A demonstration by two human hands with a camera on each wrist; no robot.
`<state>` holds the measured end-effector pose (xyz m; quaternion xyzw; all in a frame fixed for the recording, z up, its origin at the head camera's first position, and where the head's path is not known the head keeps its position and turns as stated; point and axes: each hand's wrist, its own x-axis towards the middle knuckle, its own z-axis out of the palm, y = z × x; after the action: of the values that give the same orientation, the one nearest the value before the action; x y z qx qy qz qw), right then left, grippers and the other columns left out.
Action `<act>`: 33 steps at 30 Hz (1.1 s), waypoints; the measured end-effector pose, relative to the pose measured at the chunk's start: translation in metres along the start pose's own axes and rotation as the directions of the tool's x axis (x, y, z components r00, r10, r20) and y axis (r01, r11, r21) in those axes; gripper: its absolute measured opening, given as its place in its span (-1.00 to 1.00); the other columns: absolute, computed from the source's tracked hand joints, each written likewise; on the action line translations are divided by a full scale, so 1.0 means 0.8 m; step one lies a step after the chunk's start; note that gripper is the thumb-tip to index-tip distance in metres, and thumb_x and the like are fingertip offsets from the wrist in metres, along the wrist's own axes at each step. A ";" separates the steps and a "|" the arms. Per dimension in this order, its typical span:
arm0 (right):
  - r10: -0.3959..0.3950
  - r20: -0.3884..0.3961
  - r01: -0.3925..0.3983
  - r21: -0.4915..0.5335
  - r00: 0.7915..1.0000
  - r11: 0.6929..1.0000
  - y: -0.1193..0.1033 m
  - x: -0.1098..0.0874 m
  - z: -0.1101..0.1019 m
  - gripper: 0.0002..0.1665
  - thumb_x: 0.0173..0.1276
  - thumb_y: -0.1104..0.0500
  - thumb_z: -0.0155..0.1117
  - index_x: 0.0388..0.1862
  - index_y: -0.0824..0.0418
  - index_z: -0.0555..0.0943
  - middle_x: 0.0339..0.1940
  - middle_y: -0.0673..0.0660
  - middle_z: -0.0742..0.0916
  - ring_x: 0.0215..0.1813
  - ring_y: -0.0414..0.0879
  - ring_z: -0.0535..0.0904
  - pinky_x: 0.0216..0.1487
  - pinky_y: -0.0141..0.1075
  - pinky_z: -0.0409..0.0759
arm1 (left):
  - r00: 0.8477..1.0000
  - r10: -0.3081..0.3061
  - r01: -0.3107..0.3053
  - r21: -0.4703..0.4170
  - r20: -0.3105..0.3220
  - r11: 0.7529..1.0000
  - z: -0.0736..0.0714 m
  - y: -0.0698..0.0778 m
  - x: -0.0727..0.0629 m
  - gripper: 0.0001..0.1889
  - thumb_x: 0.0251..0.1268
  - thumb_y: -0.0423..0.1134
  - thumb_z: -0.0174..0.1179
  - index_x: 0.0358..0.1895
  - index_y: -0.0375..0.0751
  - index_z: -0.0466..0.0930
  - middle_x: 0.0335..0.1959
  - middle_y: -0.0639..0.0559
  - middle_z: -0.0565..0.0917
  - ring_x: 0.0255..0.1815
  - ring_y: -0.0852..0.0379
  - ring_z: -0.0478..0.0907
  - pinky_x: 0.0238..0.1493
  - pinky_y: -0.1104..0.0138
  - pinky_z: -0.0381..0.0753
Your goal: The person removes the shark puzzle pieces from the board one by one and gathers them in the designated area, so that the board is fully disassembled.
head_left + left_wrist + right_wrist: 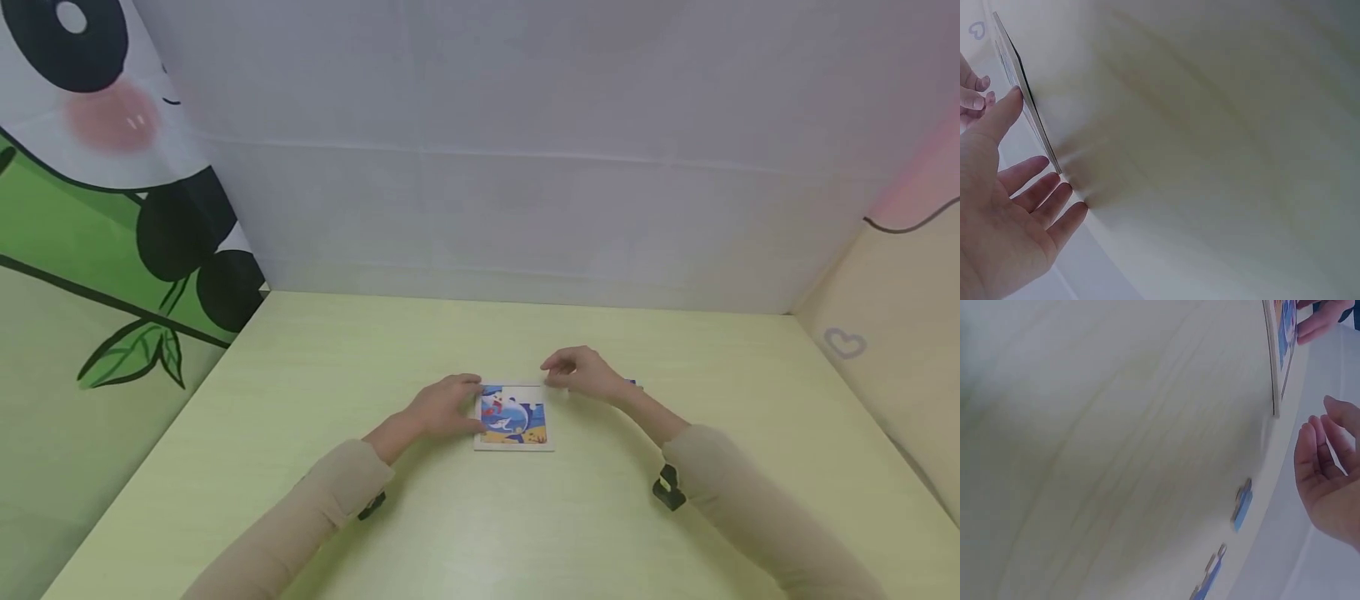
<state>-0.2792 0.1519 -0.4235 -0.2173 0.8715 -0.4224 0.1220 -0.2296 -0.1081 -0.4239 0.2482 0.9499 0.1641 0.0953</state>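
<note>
A small jigsaw puzzle (pixel 516 420) in a pale tray lies flat on the table, showing a whale over a sandy sea floor. Bare pale backing shows along its upper right part. My left hand (pixel 444 407) rests at the tray's left side, thumb on the near part of that edge and fingers stretched toward the far corner. Above and beyond the tray's far right corner hovers my right hand (pixel 588 375), fingers loosely bent with nothing between them. Two blue puzzle pieces (pixel 1242 505) lie on the table below the right hand in the right wrist view.
The pale yellow table (pixel 420 533) reaches back to a light grey cloth wall (pixel 525 225). Printed side panels stand at left and right, the right one (pixel 900 367) bearing a small heart. A dark wrist device (pixel 669 488) hangs below the right sleeve.
</note>
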 end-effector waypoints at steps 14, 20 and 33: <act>0.005 0.024 -0.004 -0.036 1.000 0.999 -0.018 0.034 0.064 -0.69 0.08 0.20 0.37 -0.17 0.26 0.62 -0.38 0.02 0.66 -0.36 -0.19 0.54 -0.32 -0.41 0.55 | 1.000 -0.003 0.003 -0.001 0.013 1.000 -0.002 -0.001 -0.001 -0.27 0.01 0.06 0.28 0.21 -0.34 0.36 0.26 -0.16 0.34 0.28 -0.10 0.25 0.25 0.08 0.28; 0.007 0.036 -0.004 -0.069 0.999 0.998 -0.026 0.036 0.074 -0.74 0.06 0.19 0.39 -0.24 0.24 0.64 -0.42 0.01 0.67 -0.38 -0.19 0.54 -0.34 -0.41 0.54 | 1.000 0.015 -0.015 0.001 -0.001 1.000 -0.002 -0.001 -0.002 -0.28 0.02 0.04 0.29 0.20 -0.36 0.36 0.25 -0.16 0.36 0.28 -0.10 0.26 0.24 0.10 0.29; -0.006 0.037 0.012 -0.163 0.999 0.987 -0.033 0.038 0.075 -0.74 0.02 0.19 0.42 -0.29 0.26 0.64 -0.52 -0.02 0.62 -0.48 -0.22 0.47 -0.43 -0.45 0.47 | 1.000 0.023 -0.023 -0.006 -0.003 1.000 -0.004 -0.001 -0.002 -0.29 0.01 0.02 0.31 0.19 -0.37 0.37 0.23 -0.17 0.38 0.27 -0.10 0.27 0.25 0.13 0.29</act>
<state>-0.2749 0.0819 -0.4405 -0.2381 0.8999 -0.3459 0.1179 -0.2290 -0.1102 -0.4209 0.2585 0.9467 0.1683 0.0926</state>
